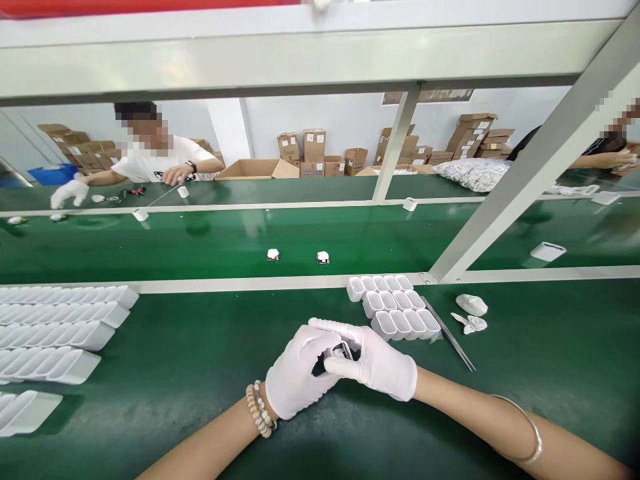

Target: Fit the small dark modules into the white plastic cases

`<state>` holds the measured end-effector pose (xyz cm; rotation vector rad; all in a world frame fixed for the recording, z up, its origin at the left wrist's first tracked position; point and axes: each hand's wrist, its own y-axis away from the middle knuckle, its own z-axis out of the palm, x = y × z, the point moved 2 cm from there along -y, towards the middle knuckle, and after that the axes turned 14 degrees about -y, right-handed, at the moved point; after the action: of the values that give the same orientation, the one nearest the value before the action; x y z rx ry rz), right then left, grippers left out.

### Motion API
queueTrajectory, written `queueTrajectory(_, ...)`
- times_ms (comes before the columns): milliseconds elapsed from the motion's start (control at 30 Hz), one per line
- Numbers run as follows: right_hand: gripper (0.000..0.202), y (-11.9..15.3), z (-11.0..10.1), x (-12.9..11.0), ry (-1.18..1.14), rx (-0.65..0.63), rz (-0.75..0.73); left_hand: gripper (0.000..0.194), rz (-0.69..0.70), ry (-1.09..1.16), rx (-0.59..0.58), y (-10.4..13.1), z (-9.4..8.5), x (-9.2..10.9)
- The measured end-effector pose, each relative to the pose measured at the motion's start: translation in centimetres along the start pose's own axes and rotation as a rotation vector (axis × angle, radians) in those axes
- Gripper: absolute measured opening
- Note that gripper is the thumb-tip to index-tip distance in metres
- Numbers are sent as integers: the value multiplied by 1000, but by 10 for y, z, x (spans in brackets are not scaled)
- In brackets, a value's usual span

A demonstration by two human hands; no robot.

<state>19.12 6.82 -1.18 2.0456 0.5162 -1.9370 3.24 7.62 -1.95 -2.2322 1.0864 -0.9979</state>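
Note:
In white gloves, my left hand (300,373) and my right hand (383,365) meet over the near work surface. Between them they grip a small white plastic housing (342,351) with a dark part visible in its opening. Fingers cover most of the housing, so its full shape is hidden. Just beyond my right hand stand several white open housings (385,325) in short rows. A pair of metal tweezers (450,335) lies to their right, beside crumpled white pieces (471,305).
Long rows of white housings (75,365) line the left. Two small circuit boards with white tops (273,255) sit on the green belt (215,243). A slanted metal post (530,153) crosses at right. Across the belt, a co-worker (165,157) works; another person's arms show far right.

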Motion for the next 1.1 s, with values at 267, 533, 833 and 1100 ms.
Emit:
queueTrajectory(267,70,3,-4,-10,-73,-147,64,25,-89,13,-112,-1,-2,3)
queueTrajectory(533,73,0,-5,2,-174,-110,72,23,-121,37,-159,2,2,1)
queueTrajectory(833,62,-15,-55,-28,339,121,71,37,-266,195,-39,1,7,-9)
queueTrajectory(1100,38,-117,-140,-11,859,359,381,48,-320,487,-24,2,11,-9)
